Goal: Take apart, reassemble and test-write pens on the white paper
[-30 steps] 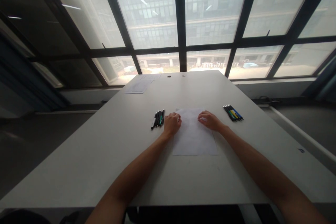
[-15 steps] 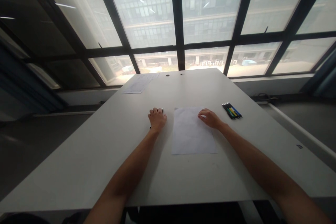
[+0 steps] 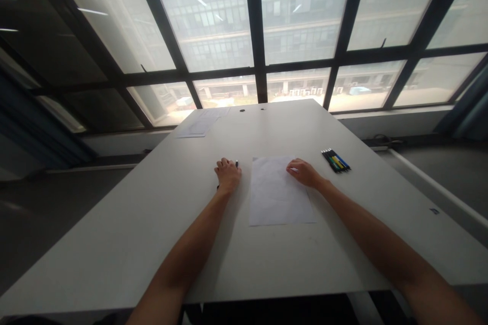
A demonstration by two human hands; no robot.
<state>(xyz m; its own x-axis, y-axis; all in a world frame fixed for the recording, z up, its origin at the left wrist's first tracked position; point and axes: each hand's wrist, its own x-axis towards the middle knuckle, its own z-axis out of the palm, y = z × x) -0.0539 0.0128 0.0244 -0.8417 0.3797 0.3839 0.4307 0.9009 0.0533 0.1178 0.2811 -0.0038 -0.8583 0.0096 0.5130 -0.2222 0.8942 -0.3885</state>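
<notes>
A long grey table (image 3: pixel 152 244) runs out to the window wall (image 3: pixel 251 15), with some sheets (image 3: pixel 198 124) lying at its far left corner. In front of the person lies a blank sheet of paper (image 3: pixel 276 198); nothing looks written on it yet, so the work seems barely begun. The right hand (image 3: pixel 303 172) rests flat and relaxed on the sheet's upper right part, gripping nothing. The left hand (image 3: pixel 227 174) lies over the pens (image 3: pixel 236 163) just left of the sheet; only a tip shows, and I cannot tell whether the fingers have closed on one. A second bunch of pens (image 3: pixel 335 160) lies untouched well to the right. A second ago the left hand sat on the sheet's edge with those pens in plain sight beside it; now it covers them.
</notes>
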